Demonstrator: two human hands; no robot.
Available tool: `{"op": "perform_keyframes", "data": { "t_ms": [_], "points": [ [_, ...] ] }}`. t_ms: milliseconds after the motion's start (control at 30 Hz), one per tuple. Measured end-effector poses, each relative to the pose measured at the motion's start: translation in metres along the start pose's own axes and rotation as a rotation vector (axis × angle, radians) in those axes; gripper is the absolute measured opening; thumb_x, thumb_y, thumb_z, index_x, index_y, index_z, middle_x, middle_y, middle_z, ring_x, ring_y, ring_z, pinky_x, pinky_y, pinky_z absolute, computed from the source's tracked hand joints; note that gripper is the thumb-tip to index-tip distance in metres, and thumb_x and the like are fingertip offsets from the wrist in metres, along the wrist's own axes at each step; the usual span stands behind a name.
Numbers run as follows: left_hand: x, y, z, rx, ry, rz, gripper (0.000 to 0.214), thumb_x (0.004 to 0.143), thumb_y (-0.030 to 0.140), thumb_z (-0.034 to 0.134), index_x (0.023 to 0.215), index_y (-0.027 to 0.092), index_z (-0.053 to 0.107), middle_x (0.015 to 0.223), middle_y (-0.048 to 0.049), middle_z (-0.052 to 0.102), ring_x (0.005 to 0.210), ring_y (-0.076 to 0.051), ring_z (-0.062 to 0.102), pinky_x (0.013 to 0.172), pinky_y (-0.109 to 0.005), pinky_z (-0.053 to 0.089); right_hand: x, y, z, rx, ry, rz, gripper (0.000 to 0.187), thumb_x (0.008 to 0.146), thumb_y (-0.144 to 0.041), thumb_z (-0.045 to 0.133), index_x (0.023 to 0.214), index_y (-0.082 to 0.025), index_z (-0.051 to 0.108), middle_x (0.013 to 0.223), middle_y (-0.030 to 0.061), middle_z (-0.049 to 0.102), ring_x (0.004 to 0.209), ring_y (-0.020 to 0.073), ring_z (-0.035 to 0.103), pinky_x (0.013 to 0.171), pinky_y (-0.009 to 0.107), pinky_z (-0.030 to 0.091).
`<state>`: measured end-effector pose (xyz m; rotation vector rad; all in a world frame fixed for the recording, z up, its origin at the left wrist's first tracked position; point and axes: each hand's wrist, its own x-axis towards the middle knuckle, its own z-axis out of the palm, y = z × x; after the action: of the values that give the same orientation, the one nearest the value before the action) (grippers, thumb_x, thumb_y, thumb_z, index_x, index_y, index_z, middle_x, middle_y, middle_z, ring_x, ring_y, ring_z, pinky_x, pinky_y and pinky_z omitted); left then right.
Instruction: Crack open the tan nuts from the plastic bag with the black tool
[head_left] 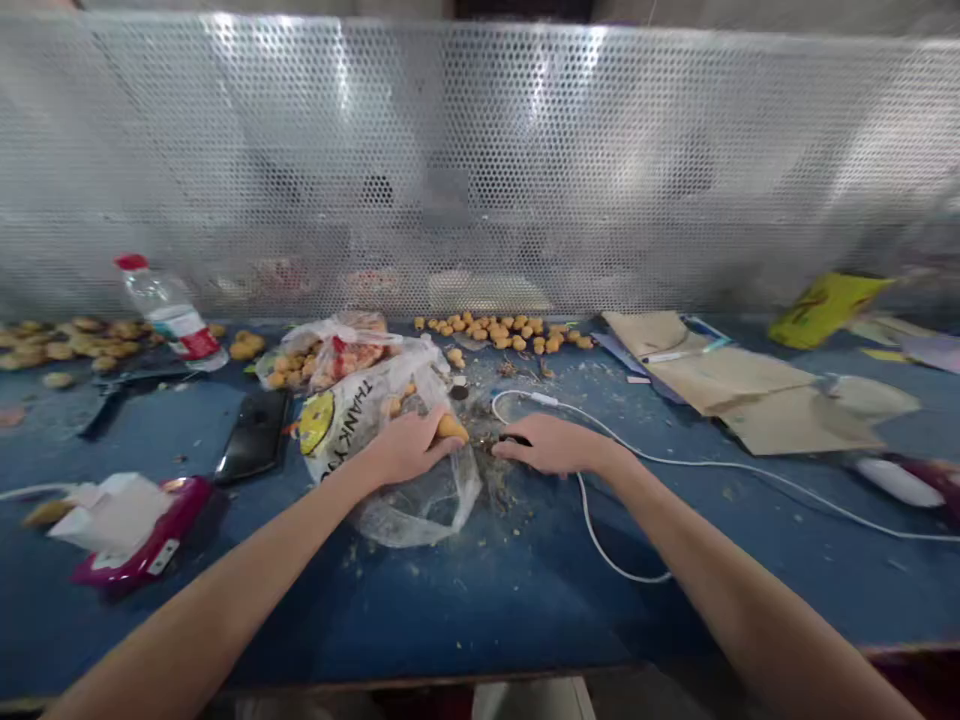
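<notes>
My left hand (pixel 411 443) rests over a crumpled plastic bag (pixel 352 420) printed with THANK YOU and a yellow smiley. Its fingers are closed on a yellow-brown lump (pixel 452 429), whose end sticks out past the thumb. A short gap away, my right hand (pixel 547 443) is curled around a small dark tool (pixel 514 439); its tip is too blurred to name. Dark twiggy scraps (pixel 495 470) lie between the two hands. A few similar lumps show inside the bag's mouth behind my left hand.
Small round yellow-brown lumps (pixel 510 328) line the mesh screen (pixel 480 170). A white cable (pixel 705 463) loops beside my right hand. Cardboard (pixel 742 385) lies right. A black phone (pixel 255 432), a tissue pack (pixel 142 530) and a tilted water bottle (pixel 171 315) are left.
</notes>
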<state>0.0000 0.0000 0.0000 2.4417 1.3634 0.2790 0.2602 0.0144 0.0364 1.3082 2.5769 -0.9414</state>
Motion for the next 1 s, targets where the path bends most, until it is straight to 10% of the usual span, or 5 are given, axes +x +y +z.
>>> {"op": "perform_keyframes", "data": {
  "t_ms": [367,1000],
  "points": [
    [-0.001,-0.007,0.007,0.079,0.1,0.045,0.047,0.099,0.056,0.028,0.117,0.017,0.049,0.083,-0.0095,0.063,0.08,-0.027,0.06,0.067,-0.035,0.043,0.003,0.002,-0.001,0.06,0.001,0.003,0.047,0.095,-0.061,0.035,0.077,-0.02,0.05,0.051,-0.0032,0.054,0.036,0.0108,0.049,0.052,0.028,0.04],
    [0.008,-0.001,0.017,0.167,0.202,0.037,0.05,0.094,0.065,0.038,0.099,0.018,0.054,0.059,-0.0017,0.057,0.057,-0.021,0.058,0.057,-0.031,0.041,0.002,-0.002,-0.003,0.03,-0.004,0.037,0.046,0.094,-0.061,0.037,0.081,-0.02,0.055,0.055,-0.0017,0.059,0.042,0.0126,0.053,0.053,0.029,0.04]
  ]
}}
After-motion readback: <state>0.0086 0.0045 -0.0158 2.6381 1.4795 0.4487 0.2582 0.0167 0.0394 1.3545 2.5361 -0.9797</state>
